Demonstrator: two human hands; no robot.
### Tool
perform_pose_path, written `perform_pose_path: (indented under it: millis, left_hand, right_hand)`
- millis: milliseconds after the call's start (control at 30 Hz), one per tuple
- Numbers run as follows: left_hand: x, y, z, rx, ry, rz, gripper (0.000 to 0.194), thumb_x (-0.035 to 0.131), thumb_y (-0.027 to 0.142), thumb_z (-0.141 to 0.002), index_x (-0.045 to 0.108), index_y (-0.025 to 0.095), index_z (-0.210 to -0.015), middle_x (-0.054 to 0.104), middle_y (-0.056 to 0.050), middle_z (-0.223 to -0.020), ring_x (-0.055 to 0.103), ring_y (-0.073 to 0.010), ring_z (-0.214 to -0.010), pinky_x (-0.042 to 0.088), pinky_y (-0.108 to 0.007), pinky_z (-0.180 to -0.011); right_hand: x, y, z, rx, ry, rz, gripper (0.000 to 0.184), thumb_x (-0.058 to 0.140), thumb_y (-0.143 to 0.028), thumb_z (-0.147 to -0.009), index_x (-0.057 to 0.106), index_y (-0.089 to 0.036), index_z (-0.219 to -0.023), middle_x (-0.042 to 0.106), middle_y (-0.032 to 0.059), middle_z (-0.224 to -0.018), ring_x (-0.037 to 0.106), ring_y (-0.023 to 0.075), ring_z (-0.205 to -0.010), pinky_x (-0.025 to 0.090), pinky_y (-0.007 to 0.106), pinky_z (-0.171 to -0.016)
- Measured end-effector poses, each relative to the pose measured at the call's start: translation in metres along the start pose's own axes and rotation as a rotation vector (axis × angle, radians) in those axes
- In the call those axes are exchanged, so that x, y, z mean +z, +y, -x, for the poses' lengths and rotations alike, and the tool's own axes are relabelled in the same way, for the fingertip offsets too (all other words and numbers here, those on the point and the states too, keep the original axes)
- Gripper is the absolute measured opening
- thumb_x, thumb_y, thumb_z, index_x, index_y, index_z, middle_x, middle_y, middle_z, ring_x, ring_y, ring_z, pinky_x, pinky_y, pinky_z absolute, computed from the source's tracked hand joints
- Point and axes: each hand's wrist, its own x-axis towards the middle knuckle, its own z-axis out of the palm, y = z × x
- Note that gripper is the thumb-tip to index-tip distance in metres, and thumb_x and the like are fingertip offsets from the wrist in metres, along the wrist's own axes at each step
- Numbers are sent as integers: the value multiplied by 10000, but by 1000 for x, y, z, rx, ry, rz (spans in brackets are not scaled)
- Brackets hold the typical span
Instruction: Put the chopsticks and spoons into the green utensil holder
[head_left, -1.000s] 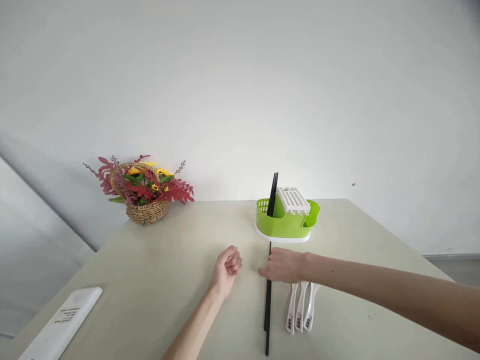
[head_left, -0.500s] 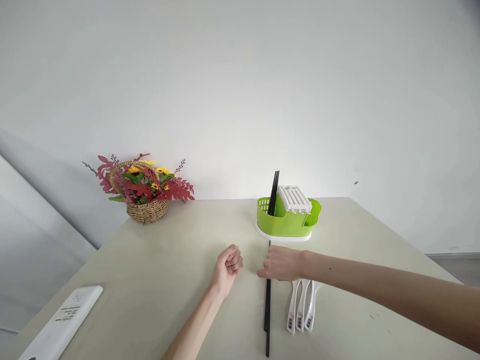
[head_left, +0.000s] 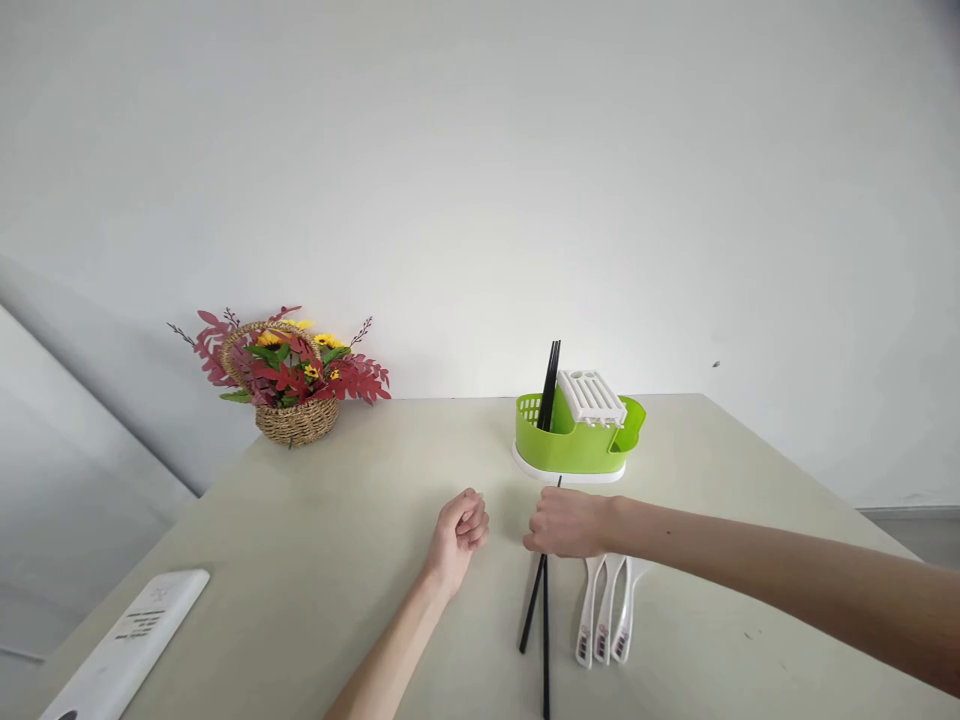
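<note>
My right hand (head_left: 568,522) is closed over a pair of black chopsticks (head_left: 546,625) in front of the holder. Their lower ends spread apart below the hand, and a tip shows above it. My left hand (head_left: 457,535), curled into a loose fist with nothing visible in it, rests to the left. Behind my right hand stands a green utensil holder (head_left: 570,455) with a white slotted top (head_left: 592,397). More black chopsticks (head_left: 550,385) lean upright in its left compartment. Three white-handled utensils (head_left: 602,625) lie side by side under my right forearm, their far ends hidden.
A wicker basket (head_left: 298,422) of red leaves and yellow flowers stands at the back left of the pale table (head_left: 337,540). A long white device (head_left: 131,645) with dark markings lies at the near left. A plain wall (head_left: 480,200) rises behind the table.
The chopsticks under my right hand have swung apart at their lower ends, and a tip above the hand has shifted right. My left hand has stayed nearly still.
</note>
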Motion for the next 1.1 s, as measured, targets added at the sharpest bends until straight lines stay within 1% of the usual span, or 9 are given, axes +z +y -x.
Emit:
perform_pose_path:
  millis: [133, 200, 300, 400, 500, 633, 833, 967, 1100]
  left_hand:
    - [1, -6, -1, 12, -3, -135, 418, 691, 386, -842, 352, 225, -658, 224, 100, -568, 158, -91, -513, 191, -257, -512]
    - [4, -9, -1, 43, 16, -249, 350, 698, 405, -855, 452, 213, -696, 344, 76, -596, 284, -103, -551, 284, -247, -561]
    - [11, -9, 0, 98, -3, -419, 285, 712, 462, -877, 617, 194, -861, 573, 1, -792, 497, -144, -739, 411, -263, -733]
    - [17, -6, 4, 56, -161, -484, 379, 649, 557, -925, 664, 184, -990, 670, -63, -924, 595, -191, -842, 450, -307, -819]
    - [18, -6, 9, -73, -363, -426, 515, 516, 647, -973, 672, 160, -1030, 709, -106, -872, 654, -224, -787, 464, -341, -776]
    - [15, -8, 12, -174, -402, -384, 565, 491, 670, -978, 688, 141, -980, 674, -75, -707, 634, -202, -661, 446, -328, -711]
    - [12, -12, 7, -161, -364, -274, 477, 609, 631, -940, 632, 159, -873, 577, -4, -606, 583, -161, -560, 433, -300, -638]
    - [9, -15, 4, -59, -279, -241, 430, 562, 583, -991, 603, 163, -910, 516, 37, -612, 511, -110, -525, 392, -262, -588]
    - [5, -17, 1, 36, -200, -228, 412, 504, 563, -1028, 605, 164, -1026, 452, 71, -604, 380, -76, -477, 337, -240, -531]
  right_hand:
    - [-8, 9, 4, 21, 7, -7, 125, 640, -74, -855, 682, -192, -855, 693, 23, -692, 571, 152, -551, 213, 297, -537]
    - [-19, 13, 7, 32, 7, 2, 143, 615, -60, -867, 682, -186, -876, 697, 27, -715, 583, 153, -564, 208, 297, -540]
    - [-40, 17, 11, 46, 11, 12, 175, 582, -47, -892, 686, -174, -952, 699, 28, -725, 586, 152, -564, 203, 304, -534]
    - [-59, 17, 13, 73, 19, 0, 205, 563, -45, -919, 690, -169, -1021, 716, 36, -769, 615, 150, -600, 202, 308, -538]
    - [-70, 16, 12, 93, 33, -15, 180, 576, -58, -922, 695, -174, -989, 724, 39, -803, 649, 158, -655, 207, 307, -540]
    - [-73, 16, 13, 122, 50, 31, 199, 539, -22, -917, 678, -157, -967, 704, 41, -767, 650, 163, -655, 216, 306, -540]
    - [-80, 19, 20, 193, 58, 61, 216, 533, 19, -886, 622, -155, -980, 681, 34, -773, 638, 158, -648, 215, 314, -533]
    - [-87, 26, 22, 345, 128, 42, 332, 518, -12, -919, 550, -157, -1216, 690, 32, -831, 640, 162, -623, 200, 311, -516]
    - [-94, 35, 24, 615, 324, -87, 413, 436, -198, -1027, 424, -163, -1439, 726, 75, -960, 655, 185, -641, 214, 309, -505]
